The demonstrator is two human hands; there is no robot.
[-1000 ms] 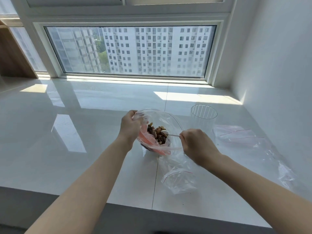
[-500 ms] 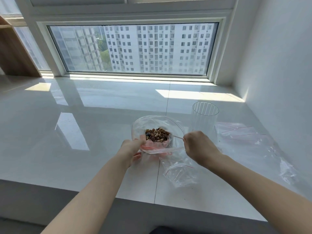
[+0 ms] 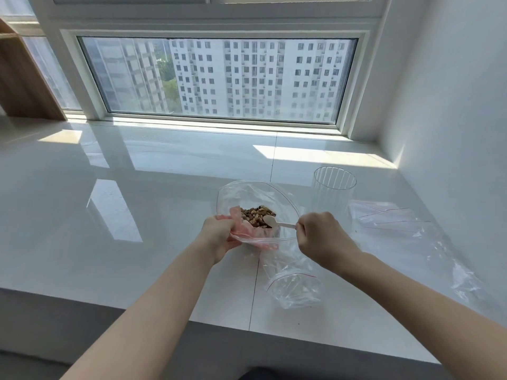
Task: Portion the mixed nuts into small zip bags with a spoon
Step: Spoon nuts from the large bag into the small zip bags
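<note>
Fingers of the left hand (image 3: 219, 237) curl round the big zip bag's (image 3: 247, 193) near rim; the right hand (image 3: 321, 237) pinches a pale spoon (image 3: 270, 221) over mixed nuts (image 3: 253, 213) inside, on the worktop (image 3: 137, 215).

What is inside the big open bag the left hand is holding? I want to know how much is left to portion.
The big bag holds mixed nuts, with the spoon bowl resting on them. The pile's depth is hidden by the folded near wall and the left hand.
</note>
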